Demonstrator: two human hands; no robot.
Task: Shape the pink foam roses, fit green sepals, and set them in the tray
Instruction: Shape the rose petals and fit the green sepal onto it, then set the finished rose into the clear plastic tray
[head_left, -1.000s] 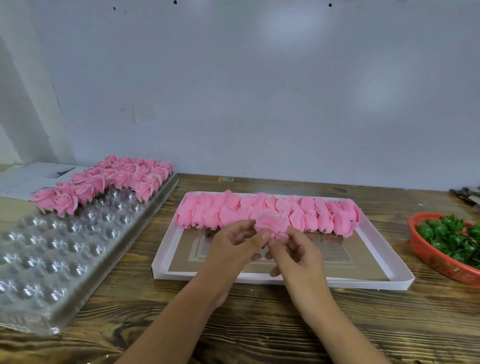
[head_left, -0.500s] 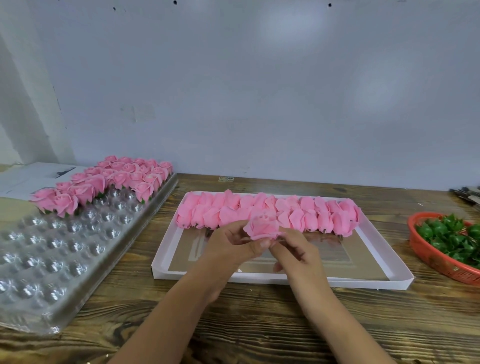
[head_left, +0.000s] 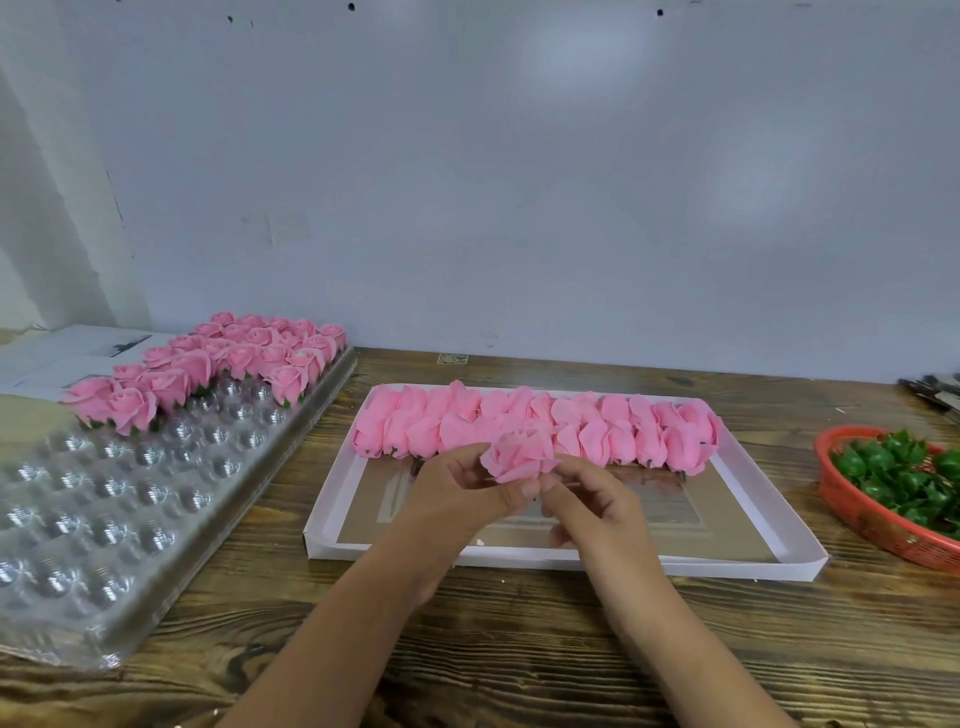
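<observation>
A pink foam rose (head_left: 517, 454) is held above the white box lid (head_left: 769, 564). My left hand (head_left: 460, 493) pinches its lower side with thumb and fingers. My right hand (head_left: 592, 499) grips its base from the right. Behind it, several unshaped pink roses (head_left: 623, 431) lie in rows at the lid's far side. A clear plastic cell tray (head_left: 119, 499) lies at the left, with several finished roses (head_left: 208, 364) with green sepals standing in its far cells. Green sepals (head_left: 904, 473) fill a red basket (head_left: 862, 519) at the right edge.
The wooden table (head_left: 519, 649) runs up to a pale wall. White papers (head_left: 57, 353) lie at the far left behind the cell tray. Dark tools (head_left: 935, 389) stick in at the far right edge.
Both hands have turned the rose and shifted it slightly left and down. Its open face now points more to the left and its petals look more spread.
</observation>
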